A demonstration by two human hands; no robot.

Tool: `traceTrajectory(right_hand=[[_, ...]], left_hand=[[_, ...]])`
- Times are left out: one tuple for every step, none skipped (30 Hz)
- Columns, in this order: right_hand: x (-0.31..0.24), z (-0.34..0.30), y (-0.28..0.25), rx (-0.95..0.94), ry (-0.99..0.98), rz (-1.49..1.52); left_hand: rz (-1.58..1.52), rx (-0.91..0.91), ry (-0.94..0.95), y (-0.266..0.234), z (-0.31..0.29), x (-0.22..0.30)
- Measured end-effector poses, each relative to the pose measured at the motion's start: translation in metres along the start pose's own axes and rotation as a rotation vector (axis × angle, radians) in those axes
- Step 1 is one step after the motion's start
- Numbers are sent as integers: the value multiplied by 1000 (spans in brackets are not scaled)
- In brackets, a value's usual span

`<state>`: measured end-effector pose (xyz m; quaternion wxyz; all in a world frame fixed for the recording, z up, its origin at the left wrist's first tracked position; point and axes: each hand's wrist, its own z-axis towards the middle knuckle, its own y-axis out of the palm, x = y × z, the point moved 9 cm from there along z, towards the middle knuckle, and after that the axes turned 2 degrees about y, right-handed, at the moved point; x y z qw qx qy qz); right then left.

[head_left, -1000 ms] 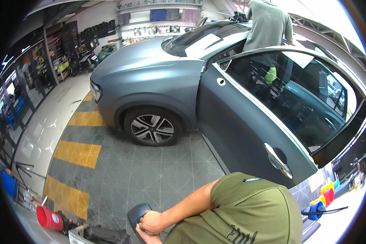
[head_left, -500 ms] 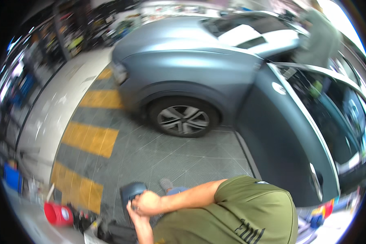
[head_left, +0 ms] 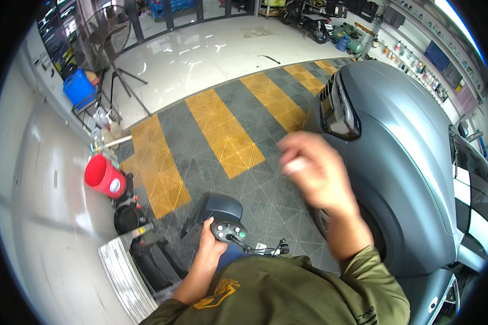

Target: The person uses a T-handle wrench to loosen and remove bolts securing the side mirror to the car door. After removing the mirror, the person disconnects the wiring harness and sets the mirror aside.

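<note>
Low in front of me, my left hand (head_left: 213,242) grips a detached car side mirror (head_left: 222,206) by its base. The mirror has a dark grey-blue housing, and its mounting face with small round studs and a green dot is turned up. A black wiring harness with connectors (head_left: 260,249) trails from it towards my shirt. My right hand (head_left: 313,165) is raised to the right of the mirror, apart from it and smeared by motion. Its fingers look bent, but whether anything is in them cannot be made out. Behind this hand stands the grey-blue car (head_left: 396,135).
To the left, a red bucket (head_left: 106,176) stands by a pale wall (head_left: 54,179), with black gear beside it. The floor has grey tiles with yellow stripes (head_left: 222,135). A fan on a tripod stand (head_left: 111,54) and a blue container (head_left: 78,88) stand farther off. Motorcycles (head_left: 314,24) are at the back.
My view has swung left, so the car now sits at the right. My hands were together at the mirror; the right has lifted away, and the mirror's studded face and wiring now show.
</note>
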<state>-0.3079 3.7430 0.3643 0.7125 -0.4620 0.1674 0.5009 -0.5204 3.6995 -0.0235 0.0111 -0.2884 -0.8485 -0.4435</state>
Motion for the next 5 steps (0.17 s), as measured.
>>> traceTrajectory(right_hand=[[-20, 28, -42, 161, -74, 140], [-48, 50, -76, 332, -388, 192], [-78, 73, -96, 404, -603, 86], [-121, 94, -115, 445, -750, -192], [-144, 118, -121, 448, -859, -439]], left_hand=[[-6, -3, -9, 3, 17, 12], [-6, 34, -55, 13, 33, 27], [-38, 25, -80, 13, 61, 44], [-56, -6, -84, 22, 90, 52], [-80, -17, -73, 28, 113, 66]])
